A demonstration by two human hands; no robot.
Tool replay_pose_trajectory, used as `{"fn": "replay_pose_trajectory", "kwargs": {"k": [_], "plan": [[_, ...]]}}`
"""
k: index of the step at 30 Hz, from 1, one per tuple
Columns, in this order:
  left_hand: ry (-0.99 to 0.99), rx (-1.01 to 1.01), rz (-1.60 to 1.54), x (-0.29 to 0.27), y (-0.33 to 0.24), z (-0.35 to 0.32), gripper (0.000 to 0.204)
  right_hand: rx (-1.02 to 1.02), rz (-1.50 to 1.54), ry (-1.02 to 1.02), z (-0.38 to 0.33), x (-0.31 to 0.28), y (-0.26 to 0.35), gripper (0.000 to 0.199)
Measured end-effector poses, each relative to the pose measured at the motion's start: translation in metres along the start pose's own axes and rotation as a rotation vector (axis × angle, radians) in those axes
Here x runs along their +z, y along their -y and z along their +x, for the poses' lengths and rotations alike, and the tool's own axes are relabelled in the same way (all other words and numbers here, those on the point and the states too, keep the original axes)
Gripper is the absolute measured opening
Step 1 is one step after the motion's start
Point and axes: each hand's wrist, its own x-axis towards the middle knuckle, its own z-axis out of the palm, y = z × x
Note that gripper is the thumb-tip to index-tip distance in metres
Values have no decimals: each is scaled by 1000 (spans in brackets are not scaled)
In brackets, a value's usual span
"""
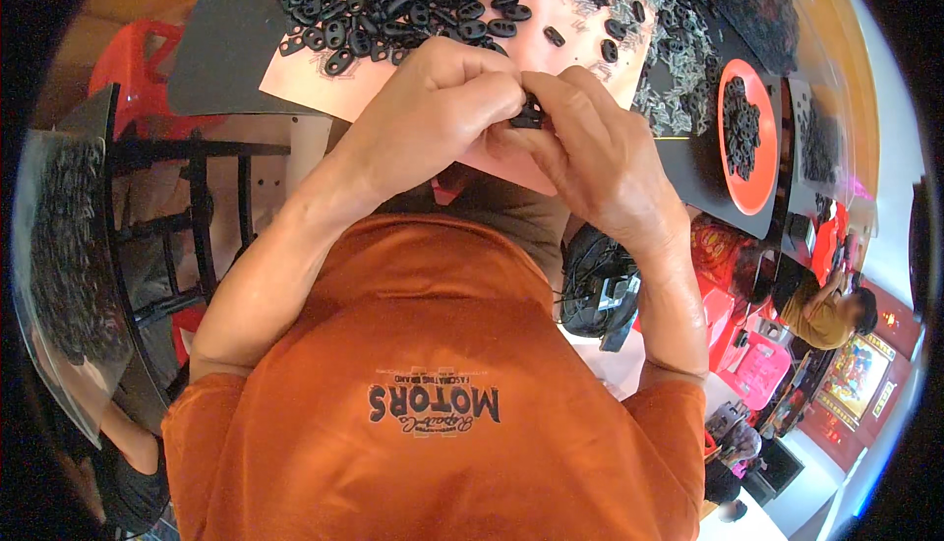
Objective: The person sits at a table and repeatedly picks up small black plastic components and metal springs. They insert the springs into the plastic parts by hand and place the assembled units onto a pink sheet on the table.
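So the person's got both hands up at the near edge of the dark flat worktop (pixel 221 64), right over the pale pink paper sheet (pixel 305 74), meeting around a small black plastic piece (pixel 529 113). It sits just right of the curled left hand (pixel 433 113) and to the left of the right hand (pixel 600 152), snug against the right fingers, so I'd call the right one nearer. That right hand is nearly closed, with index and thumb pinched around the piece. The left is bunched up tight with its fingertips tucked in against the right's; can't tell if it has a grip on the piece too. The fingers cover most of it, so no clue which way its long axis points.

Just past the knuckles there's a big heap of black two-holed oval plastic pieces (pixel 383 5), with a loose black oval piece (pixel 555 36) on the paper nearby. Off to the right: scattered clear plastic bits (pixel 678 93), then a round orange-red plate (pixel 752 195) holding a dark pile (pixel 742 138).
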Motion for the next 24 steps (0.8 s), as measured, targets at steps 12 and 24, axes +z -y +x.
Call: {"fn": "replay_pose_trajectory", "kwargs": {"k": [12, 24], "plan": [[40, -10, -8, 2, 6, -3, 30, -46, -178, 48, 5, 1, 10, 35], [66, 81, 125, 1, 6, 2, 31, 3, 53, 168, 4, 1, 6, 32]]}}
